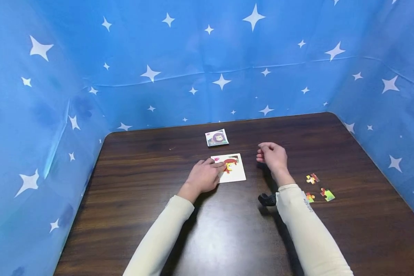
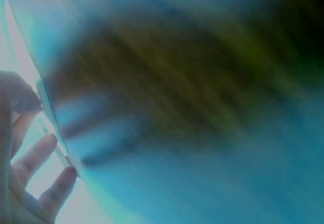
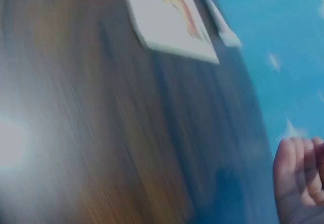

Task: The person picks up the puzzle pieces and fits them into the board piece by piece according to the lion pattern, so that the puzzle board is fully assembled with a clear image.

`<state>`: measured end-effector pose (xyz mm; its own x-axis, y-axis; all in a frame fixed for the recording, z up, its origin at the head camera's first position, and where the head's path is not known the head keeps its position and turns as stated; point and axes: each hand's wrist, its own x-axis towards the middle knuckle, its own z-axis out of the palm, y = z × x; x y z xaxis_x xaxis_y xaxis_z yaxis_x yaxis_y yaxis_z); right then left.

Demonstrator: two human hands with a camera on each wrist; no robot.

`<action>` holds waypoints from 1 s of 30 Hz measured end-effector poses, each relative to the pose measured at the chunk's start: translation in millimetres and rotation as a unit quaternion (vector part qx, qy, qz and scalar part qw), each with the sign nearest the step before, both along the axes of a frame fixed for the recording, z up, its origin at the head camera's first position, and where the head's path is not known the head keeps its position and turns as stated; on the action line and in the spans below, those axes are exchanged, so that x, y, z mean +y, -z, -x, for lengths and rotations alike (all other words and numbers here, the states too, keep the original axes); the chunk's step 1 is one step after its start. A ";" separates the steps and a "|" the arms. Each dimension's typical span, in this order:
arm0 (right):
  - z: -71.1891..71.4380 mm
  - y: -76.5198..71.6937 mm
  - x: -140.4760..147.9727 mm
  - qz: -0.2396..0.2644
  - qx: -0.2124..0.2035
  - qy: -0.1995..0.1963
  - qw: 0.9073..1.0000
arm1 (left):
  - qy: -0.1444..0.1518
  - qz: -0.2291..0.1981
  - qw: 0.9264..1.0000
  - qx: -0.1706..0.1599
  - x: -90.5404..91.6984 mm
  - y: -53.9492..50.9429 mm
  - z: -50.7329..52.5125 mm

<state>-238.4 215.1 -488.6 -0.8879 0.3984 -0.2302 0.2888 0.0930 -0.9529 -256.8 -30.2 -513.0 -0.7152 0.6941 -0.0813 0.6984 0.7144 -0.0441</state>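
In the head view a white puzzle board lies mid-table. Its picture, partly filled with red and yellow jigsaw pieces, is half hidden by my left hand. The fingers of that hand rest on the board's left part. Over the table to the right of the board hovers my right hand, its fingers loosely bent and no object visible in them. Three loose jigsaw pieces, among them a green and red piece and a yellow and brown piece, lie beside the right forearm; the sleeve partly covers one.
Behind the board lies a small picture card with a lion on it. A black wrist device sticks out from the right sleeve. Blue star-patterned cloth surrounds the dark wooden table at the back and sides.
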 end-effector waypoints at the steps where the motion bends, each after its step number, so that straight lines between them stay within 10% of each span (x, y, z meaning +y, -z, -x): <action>1: -2.1 -4.5 14.0 0.012 -0.001 0.017 1.000 | -0.008 -0.004 1.000 -0.006 -2.3 -0.4 0.5; 6: -25.5 -19.3 90.1 0.004 -0.039 0.096 0.995 | -0.016 -0.050 0.998 -0.039 -6.5 1.3 3.5; 12: -65.3 -17.3 149.0 -0.202 -0.149 0.050 0.967 | -0.016 -0.061 0.997 -0.046 -8.5 4.2 4.3; 16: -84.4 -9.9 156.8 -0.313 -0.180 -0.025 0.932 | 0.004 -0.061 0.998 -0.029 -11.3 5.8 4.6; 22: -91.1 -3.5 149.8 -0.369 -0.192 -0.101 0.904 | 0.024 -0.025 0.999 -0.019 -9.7 1.5 2.3; 30: -93.8 -4.8 149.8 -0.392 -0.194 -0.100 0.894 | 0.037 -0.035 0.998 -0.029 -5.6 0.6 4.7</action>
